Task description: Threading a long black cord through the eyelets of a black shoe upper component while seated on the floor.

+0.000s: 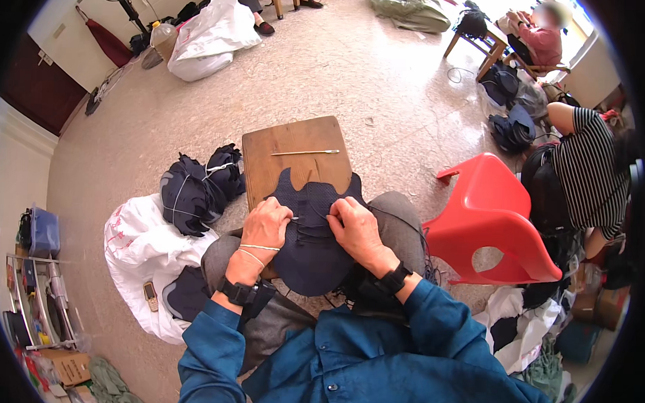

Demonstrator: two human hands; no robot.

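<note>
Blue shirt (388, 367), hands (266, 224) (357, 232) apart, left pinching something unclear, right a dark cord (396, 215), wooden stool (296, 134), red chair (489, 197), speckled floor (355, 75)

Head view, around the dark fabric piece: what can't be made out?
All in the head view:
Left hand: what it pinches, hidden by the hand itself.
Right hand: the same.
Dark fabric piece: underside, hidden by its top.
Wooden surface: near end, mostly covered by that piece.

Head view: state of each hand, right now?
Left hand: closed over the dark fabric; pinched item too small to tell.
Right hand: closed, apparently pinching a cord.
</note>
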